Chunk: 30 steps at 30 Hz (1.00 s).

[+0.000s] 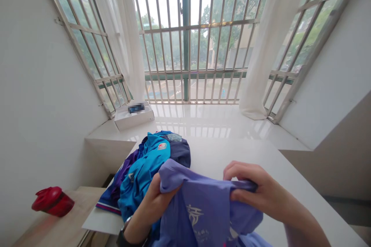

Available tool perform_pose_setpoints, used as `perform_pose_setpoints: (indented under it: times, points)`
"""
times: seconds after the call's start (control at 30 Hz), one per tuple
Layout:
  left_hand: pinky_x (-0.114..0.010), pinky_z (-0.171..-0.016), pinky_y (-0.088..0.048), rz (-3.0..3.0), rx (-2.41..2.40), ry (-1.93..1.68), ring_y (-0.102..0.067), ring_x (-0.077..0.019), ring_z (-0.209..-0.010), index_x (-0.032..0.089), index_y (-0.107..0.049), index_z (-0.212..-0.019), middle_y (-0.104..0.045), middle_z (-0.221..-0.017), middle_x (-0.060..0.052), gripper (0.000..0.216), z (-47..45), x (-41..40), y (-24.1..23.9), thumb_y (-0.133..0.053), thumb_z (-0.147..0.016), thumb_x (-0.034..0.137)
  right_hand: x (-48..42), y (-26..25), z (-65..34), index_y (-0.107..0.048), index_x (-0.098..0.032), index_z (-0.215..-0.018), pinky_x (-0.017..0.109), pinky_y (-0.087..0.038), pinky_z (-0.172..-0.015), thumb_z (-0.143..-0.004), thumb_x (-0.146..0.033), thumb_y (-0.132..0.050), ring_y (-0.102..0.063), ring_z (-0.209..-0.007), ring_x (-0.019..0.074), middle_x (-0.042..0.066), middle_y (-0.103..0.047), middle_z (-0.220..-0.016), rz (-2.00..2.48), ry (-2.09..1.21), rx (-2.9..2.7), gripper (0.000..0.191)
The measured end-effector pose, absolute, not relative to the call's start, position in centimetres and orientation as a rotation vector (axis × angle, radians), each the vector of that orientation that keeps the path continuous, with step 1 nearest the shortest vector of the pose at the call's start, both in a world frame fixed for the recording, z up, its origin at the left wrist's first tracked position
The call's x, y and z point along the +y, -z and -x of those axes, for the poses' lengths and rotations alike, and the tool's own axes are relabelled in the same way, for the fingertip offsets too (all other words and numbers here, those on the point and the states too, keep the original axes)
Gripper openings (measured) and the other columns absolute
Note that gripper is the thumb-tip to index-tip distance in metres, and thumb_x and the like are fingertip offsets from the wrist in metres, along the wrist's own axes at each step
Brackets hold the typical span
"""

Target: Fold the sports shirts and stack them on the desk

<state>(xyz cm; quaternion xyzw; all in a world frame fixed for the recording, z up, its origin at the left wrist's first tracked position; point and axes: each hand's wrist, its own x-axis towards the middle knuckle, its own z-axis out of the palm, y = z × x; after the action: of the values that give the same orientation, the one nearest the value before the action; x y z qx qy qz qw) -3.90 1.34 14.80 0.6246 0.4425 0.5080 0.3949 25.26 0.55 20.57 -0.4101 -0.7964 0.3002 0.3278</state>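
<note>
A lavender shirt [207, 208] with white printed lettering hangs between my two hands, its lower part running out of the bottom of the view. My left hand [160, 197], with a dark watch at the wrist, grips the cloth near a folded edge. On the other side, my right hand [255, 185] pinches the top edge between thumb and fingers. Just beyond my left hand lies a heap of clothes, with a bright blue garment [145, 166] bearing a small badge, a navy piece [180, 150] and a purple one [124, 173].
The clothes rest on a white table [226, 150] that meets a glossy white window ledge [203, 117]. A white box [135, 119] with a blurred dark item stands at the ledge's left. Lower left, a red bag-like item [53, 201] sits on a wooden surface. Barred windows and white curtains [256, 65] rise behind.
</note>
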Motion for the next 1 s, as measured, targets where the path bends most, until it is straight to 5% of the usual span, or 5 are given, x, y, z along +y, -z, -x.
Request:
perform_pose_setpoints:
  times: [0.13,0.3,0.57,0.7,1.0]
  points:
    - [-0.033,-0.100,-0.050,-1.888,0.933,-0.984,-0.064,-0.0252,-0.111,0.023,-0.071,-0.119,-0.070,-0.121,-0.006,0.032,4.6,2.2,-16.9,-0.052,-0.094,0.030,-0.3,-19.8,-26.0,-0.068,-0.031,-0.114,0.028,-0.050,-0.086,-0.064,-0.032,-0.086,-0.064,-0.102,0.0232,0.002,-0.069,-0.116,1.314,-0.831,-2.168,0.054]
    - [-0.023,-0.071,-0.050,-2.062,0.969,-0.606,-0.067,-0.0200,-0.076,0.023,-0.076,-0.090,-0.073,-0.083,0.000,0.025,4.9,1.9,-17.3,-0.051,-0.094,0.026,-2.7,-17.1,-27.0,-0.074,-0.030,-0.092,0.028,-0.049,-0.070,-0.052,-0.028,-0.089,-0.065,-0.084,0.0250,0.000,-0.070,-0.086,1.634,-0.842,-2.256,0.042]
    - [-0.028,-0.076,-0.047,-1.947,0.762,-0.721,-0.060,-0.0211,-0.079,0.019,-0.071,-0.086,-0.068,-0.084,-0.004,0.020,3.9,0.9,-18.2,-0.052,-0.093,0.024,-5.4,-17.0,-29.5,-0.062,-0.023,-0.069,0.029,-0.048,-0.078,-0.073,-0.020,-0.070,-0.061,-0.080,0.0190,0.000,-0.065,-0.081,1.443,-0.795,-2.059,0.010]
    - [-0.029,-0.077,-0.048,-1.792,0.665,-0.864,-0.061,-0.0208,-0.081,0.018,-0.071,-0.091,-0.068,-0.088,-0.006,0.024,3.7,0.7,-15.9,-0.064,-0.089,0.041,-6.2,-16.3,-29.7,-0.056,-0.021,-0.071,0.034,-0.048,-0.081,-0.081,-0.037,-0.067,-0.061,-0.089,0.0225,0.006,-0.067,-0.100,1.301,-0.848,-1.782,0.021]
    - [-0.020,-0.058,-0.035,-1.632,0.985,-0.888,-0.044,-0.0121,-0.065,0.014,-0.064,-0.077,-0.051,-0.069,0.002,0.034,3.1,1.9,-14.7,-0.070,-0.083,0.047,-5.2,-16.0,-30.6,-0.055,-0.020,-0.070,0.026,-0.041,-0.058,-0.076,-0.054,-0.071,-0.049,-0.064,0.0143,-0.001,-0.056,-0.070,1.387,-0.869,-1.432,0.038]
